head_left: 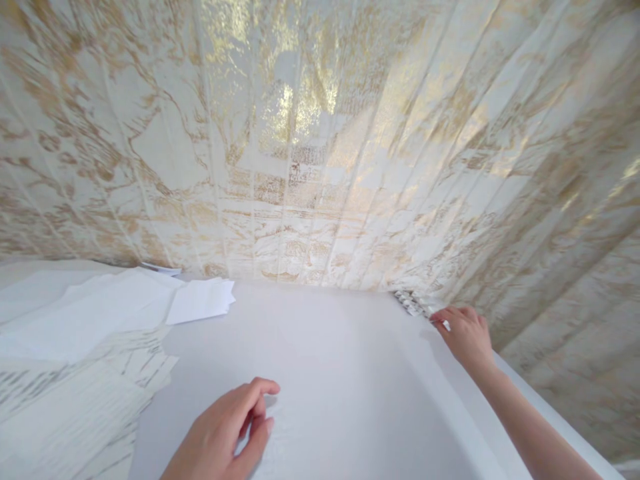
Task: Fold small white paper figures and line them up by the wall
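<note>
My left hand (231, 427) is low over the white tabletop, palm toward the right. Its fingers are curled, with the index finger and thumb apart and nothing between them. Far to the right, my right hand (465, 333) is at the table's back edge with its thumb and fingertips pinched together. A small pale bit shows at those fingertips, too small to name. Beside them lies a narrow row of small grey and white pieces (411, 303), close against the curtain. Their kind cannot be made out, and my fingers partly cover the near end.
White paper sheets (90, 303) overlap at the left, with a small white stack (201, 300) at their right end. Printed or written pages (75, 407) lie nearer me. A white and gold patterned curtain (310, 167) hangs along the back and right of the table (325, 373).
</note>
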Tool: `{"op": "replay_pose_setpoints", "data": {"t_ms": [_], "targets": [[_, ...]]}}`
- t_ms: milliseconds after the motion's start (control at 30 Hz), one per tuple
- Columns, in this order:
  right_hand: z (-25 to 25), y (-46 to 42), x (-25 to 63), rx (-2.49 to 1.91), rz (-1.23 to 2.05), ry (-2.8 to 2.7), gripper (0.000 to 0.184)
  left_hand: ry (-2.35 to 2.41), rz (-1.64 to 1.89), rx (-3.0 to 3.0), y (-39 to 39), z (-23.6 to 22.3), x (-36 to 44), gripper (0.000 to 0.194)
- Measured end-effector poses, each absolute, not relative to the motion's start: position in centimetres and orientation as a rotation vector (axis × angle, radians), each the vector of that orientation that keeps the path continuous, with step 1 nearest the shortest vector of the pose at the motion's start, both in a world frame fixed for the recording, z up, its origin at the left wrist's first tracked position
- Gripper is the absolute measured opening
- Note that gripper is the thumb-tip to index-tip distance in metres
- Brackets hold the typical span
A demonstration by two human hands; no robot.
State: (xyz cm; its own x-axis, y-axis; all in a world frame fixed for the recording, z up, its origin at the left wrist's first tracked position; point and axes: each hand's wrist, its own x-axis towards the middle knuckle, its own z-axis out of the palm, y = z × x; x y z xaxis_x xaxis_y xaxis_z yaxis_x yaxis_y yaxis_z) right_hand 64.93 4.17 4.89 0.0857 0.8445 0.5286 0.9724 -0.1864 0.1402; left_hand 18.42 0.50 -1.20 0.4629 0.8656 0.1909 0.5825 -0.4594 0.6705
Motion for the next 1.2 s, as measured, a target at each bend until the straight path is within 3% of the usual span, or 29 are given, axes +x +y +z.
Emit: {"op": "replay_pose_setpoints", "data": {"t_ms": [733, 1033, 1200], "targets": [[0.2, 7.5, 67.5, -2.249, -0.921, -1.866, 0.018, 1.197, 0.719, 2.230, 0.5, -1.2, 18.4, 0.018], [-0.2, 7.7, 67.3, -2.269, -0.858, -1.856, 0.005, 1.209, 0.727, 2.224, 0.5, -1.3, 18.4, 0.019], [-0.3, 8.0, 67.0, -2.225, -0.795, -1.817, 0.012, 1.195, 0.757, 2.214, 0.4, -1.1, 18.5, 0.019]]}}
